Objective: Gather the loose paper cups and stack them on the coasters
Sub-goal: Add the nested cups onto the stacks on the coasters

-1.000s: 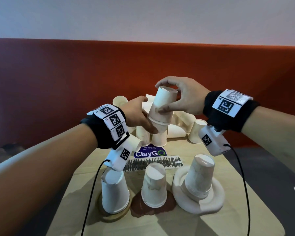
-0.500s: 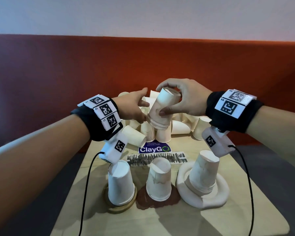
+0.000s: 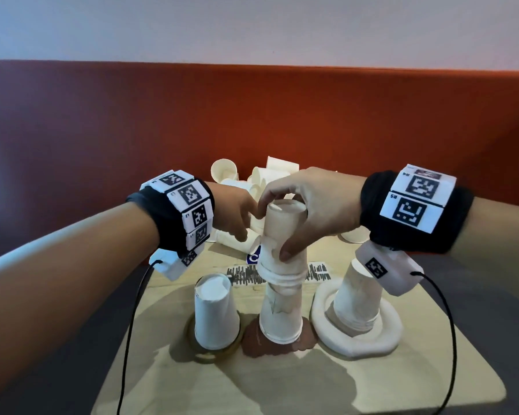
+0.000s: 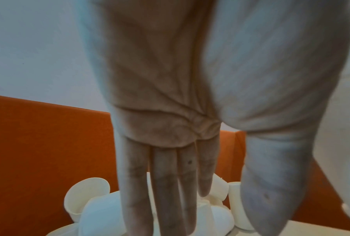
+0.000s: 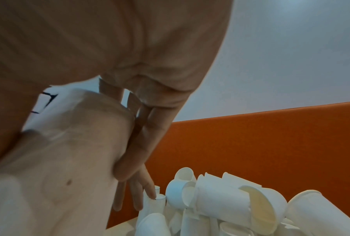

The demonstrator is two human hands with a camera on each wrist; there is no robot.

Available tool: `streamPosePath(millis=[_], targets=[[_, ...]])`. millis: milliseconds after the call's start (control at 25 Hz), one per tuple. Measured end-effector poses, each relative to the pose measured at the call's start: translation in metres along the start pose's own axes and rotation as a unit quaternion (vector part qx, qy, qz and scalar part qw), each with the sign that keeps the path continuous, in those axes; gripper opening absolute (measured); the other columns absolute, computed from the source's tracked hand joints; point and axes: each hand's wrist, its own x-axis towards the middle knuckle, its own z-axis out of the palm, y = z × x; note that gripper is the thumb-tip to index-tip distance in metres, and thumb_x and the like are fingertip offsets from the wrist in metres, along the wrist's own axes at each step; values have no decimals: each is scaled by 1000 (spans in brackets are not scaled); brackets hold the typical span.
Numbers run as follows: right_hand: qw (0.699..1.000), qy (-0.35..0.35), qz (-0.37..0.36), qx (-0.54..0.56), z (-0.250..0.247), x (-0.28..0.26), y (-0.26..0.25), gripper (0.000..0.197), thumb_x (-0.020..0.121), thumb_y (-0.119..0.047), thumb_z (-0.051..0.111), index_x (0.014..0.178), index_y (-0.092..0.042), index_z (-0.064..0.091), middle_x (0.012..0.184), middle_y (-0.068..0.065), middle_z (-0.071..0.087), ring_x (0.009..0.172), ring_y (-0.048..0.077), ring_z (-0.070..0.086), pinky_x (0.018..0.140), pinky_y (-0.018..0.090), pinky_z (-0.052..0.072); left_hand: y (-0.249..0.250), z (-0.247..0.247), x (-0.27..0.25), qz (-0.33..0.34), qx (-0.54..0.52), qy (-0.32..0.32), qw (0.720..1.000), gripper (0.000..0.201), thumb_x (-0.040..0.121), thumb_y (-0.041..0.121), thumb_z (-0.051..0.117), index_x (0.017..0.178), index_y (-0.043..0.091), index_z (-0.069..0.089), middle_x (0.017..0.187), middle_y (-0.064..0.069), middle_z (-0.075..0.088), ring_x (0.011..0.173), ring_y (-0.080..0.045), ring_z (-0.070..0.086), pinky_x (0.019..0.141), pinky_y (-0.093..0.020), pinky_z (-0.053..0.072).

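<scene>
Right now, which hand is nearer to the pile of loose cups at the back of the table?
Left. The left hand reaches open-fingered into the loose cup pile; the right hand is nearer the camera, gripping nested cups over the middle coaster's cup.
</scene>
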Motion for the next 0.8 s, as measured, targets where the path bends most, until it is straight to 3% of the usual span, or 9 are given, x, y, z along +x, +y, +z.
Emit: streamPosePath(millis=[160,320,400,520,640,800], targets=[[999,-39,11,-35,16,-3,-6,60,57,-47,93,108,-38,63,103,-21,62,94,4,59,80,27,51,-7,5,3,-8,39,17,999,50,89,28,69,137,28,56,127,9,66,116,-15,59,102,-35,47],[992,-91,-3,-89,37,-1,-5,61,59,-48,91,111,-37,60,97,-21,56,86,2,52,68,15,39,-16,10,9,-29,44,33,998,57,89,31,69,142,32,51,125,11,66,115,-14,59,101,-34,48],[989,-106,-8,-102,46,0,-5,63,60,-47,91,113,-34,59,98,-17,57,86,7,51,64,15,36,-20,14,13,-41,44,48,997,57,88,31,69,143,29,51,127,10,66,115,-14,59,99,-31,48],[987,-122,-3,-108,58,2,-2,64,60,-47,91,113,-32,58,103,-12,61,90,11,53,69,24,43,-25,22,21,-51,46,63,996,57,87,29,70,141,27,52,127,7,65,114,-14,60,91,-27,47],[984,-144,2,-106,67,2,2,65,61,-48,90,113,-32,56,107,-11,61,95,14,55,78,30,50,-28,28,33,-50,44,77,995,57,86,27,71,140,25,54,126,5,65,113,-17,60,92,-30,49],[984,-150,5,-93,67,0,2,66,61,-55,88,113,-33,55,108,-14,60,96,11,55,74,26,47,-30,28,47,-60,33,78,995,57,85,27,71,140,23,55,126,1,65,114,-18,60,92,-32,51]])
